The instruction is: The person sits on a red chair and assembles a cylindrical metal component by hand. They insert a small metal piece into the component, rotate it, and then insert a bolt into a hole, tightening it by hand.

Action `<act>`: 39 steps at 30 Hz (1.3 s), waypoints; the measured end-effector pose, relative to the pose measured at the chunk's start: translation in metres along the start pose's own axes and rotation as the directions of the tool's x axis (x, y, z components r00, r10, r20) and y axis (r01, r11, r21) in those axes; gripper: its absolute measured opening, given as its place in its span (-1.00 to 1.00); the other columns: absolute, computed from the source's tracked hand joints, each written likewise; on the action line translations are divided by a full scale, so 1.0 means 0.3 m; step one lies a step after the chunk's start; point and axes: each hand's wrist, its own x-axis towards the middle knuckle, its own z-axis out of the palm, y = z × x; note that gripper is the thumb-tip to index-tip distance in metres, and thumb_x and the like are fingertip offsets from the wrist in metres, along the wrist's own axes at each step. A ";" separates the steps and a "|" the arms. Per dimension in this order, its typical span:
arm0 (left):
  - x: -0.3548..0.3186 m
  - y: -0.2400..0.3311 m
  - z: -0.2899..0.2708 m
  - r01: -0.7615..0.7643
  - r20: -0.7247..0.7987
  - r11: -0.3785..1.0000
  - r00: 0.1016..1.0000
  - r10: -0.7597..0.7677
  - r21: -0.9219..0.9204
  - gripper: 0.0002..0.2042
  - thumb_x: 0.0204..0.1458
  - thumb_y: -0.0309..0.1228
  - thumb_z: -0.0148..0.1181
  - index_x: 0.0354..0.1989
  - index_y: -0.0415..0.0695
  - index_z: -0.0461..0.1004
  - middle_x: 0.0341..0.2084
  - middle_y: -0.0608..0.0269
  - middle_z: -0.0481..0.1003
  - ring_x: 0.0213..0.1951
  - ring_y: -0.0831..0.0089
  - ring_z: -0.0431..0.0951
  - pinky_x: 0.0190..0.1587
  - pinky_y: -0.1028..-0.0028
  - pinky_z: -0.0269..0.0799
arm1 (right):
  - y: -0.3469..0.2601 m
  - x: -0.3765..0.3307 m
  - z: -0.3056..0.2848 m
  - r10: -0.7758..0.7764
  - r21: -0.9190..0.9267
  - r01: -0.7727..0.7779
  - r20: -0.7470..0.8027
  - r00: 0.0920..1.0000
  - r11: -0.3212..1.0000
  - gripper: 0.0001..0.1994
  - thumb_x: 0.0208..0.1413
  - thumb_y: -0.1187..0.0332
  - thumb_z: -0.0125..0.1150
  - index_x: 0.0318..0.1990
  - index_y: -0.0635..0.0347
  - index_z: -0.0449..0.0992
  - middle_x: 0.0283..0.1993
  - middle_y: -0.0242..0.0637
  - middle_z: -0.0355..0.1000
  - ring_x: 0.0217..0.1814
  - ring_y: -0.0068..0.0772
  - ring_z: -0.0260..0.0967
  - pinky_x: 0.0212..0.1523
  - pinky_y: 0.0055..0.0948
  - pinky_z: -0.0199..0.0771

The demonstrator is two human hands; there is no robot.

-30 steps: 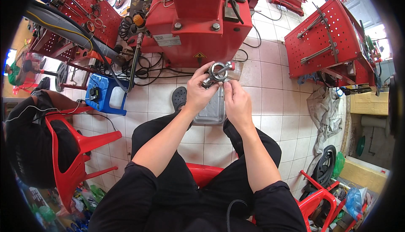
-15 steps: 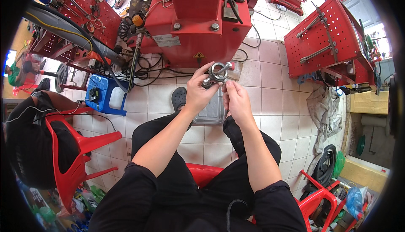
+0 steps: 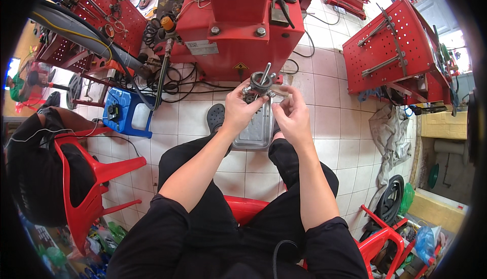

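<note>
My left hand (image 3: pixel 240 105) is closed around a dark grey metal part (image 3: pixel 261 81) with a round opening, and a thin silver rod (image 3: pixel 266 69) sticks up from it at a tilt. Just to the right is my right hand (image 3: pixel 293 113), its thumb and fingers apart and curved. Its fingertips reach close to the part's right side; whether they touch it I cannot tell. Below both hands, a grey rectangular tray (image 3: pixel 249 136) rests on the floor between my feet. Small things lie in its far end, partly hidden by my left hand.
Ahead stands a red machine base (image 3: pixel 238 50) with black cables beside it. A blue stool (image 3: pixel 127 112) and a red chair (image 3: pixel 89 172) with a seated person are at left. To the right are a red perforated tool panel (image 3: pixel 385 50), a grey cloth (image 3: pixel 389 129) and a black tyre (image 3: pixel 391 198).
The metal part has turned in my left hand, so the rod now points upward. My right hand's fingers have spread and drawn slightly right.
</note>
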 end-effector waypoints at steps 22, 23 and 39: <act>-0.006 -0.037 0.000 -0.001 -0.040 0.989 0.999 0.007 0.145 -0.76 -0.22 -0.60 0.36 -0.34 -0.25 0.46 -0.27 0.31 0.52 -0.31 0.70 0.40 -0.26 0.61 0.40 | 0.018 0.014 0.014 -0.042 -0.077 0.037 -0.054 0.998 0.996 -0.77 -0.02 0.35 0.23 -0.23 0.27 0.47 -0.54 -0.25 0.40 -0.54 -0.45 0.35 -0.47 -0.45 0.34; -0.008 -0.037 0.006 0.004 -0.041 0.993 0.999 0.001 0.120 -0.77 -0.22 -0.60 0.36 -0.40 -0.24 0.43 -0.26 0.30 0.53 -0.30 0.70 0.40 -0.26 0.61 0.39 | 0.029 0.016 0.020 -0.078 -0.128 0.068 -0.075 0.994 0.989 -0.78 -0.01 0.36 0.22 -0.23 0.27 0.47 -0.52 -0.22 0.42 -0.53 -0.39 0.38 -0.46 -0.42 0.37; -0.033 -0.058 0.023 0.076 -0.075 0.971 0.995 -0.060 0.225 -0.63 -0.27 -0.48 0.45 -0.53 -0.14 0.24 -0.49 0.35 0.50 -0.52 0.77 0.37 -0.52 0.69 0.29 | 0.044 0.024 0.028 -0.050 -0.234 0.037 -0.051 0.997 0.972 -0.77 0.12 0.35 -0.03 -0.22 0.36 0.43 -0.29 0.11 0.44 -0.19 0.15 0.39 -0.17 -0.10 0.36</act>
